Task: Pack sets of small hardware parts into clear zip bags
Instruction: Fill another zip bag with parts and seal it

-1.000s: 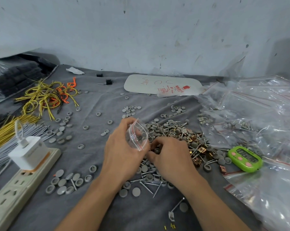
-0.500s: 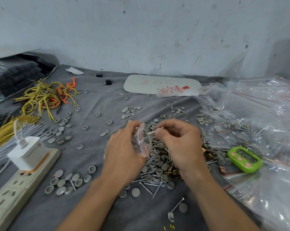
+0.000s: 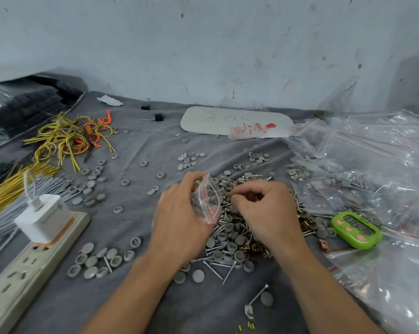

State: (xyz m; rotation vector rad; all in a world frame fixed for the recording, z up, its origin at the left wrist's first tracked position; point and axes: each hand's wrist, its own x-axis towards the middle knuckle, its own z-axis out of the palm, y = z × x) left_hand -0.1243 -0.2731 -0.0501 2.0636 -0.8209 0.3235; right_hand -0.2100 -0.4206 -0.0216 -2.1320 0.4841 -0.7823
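Observation:
My left hand (image 3: 179,218) grips a small clear zip bag (image 3: 207,200) with a red seal line, its mouth turned to the right; several grey caps show inside it. My right hand (image 3: 264,208) is right beside the bag's mouth with its fingers curled over the pile; what they pinch is hidden. Under both hands lies a pile of screws, grey caps and brass clips (image 3: 232,242) on the grey cloth (image 3: 136,145).
A white power strip (image 3: 22,273) with a charger (image 3: 43,218) lies at the left, with yellow wire ties (image 3: 66,138) behind it. A green timer (image 3: 355,230) and a heap of clear zip bags (image 3: 372,165) fill the right. Loose grey caps (image 3: 100,261) are scattered about.
My right hand rose from the pile to the bag's mouth with a screw, then moved lower and closer beside the bag. My left hand tilted the bag, its mouth now facing right.

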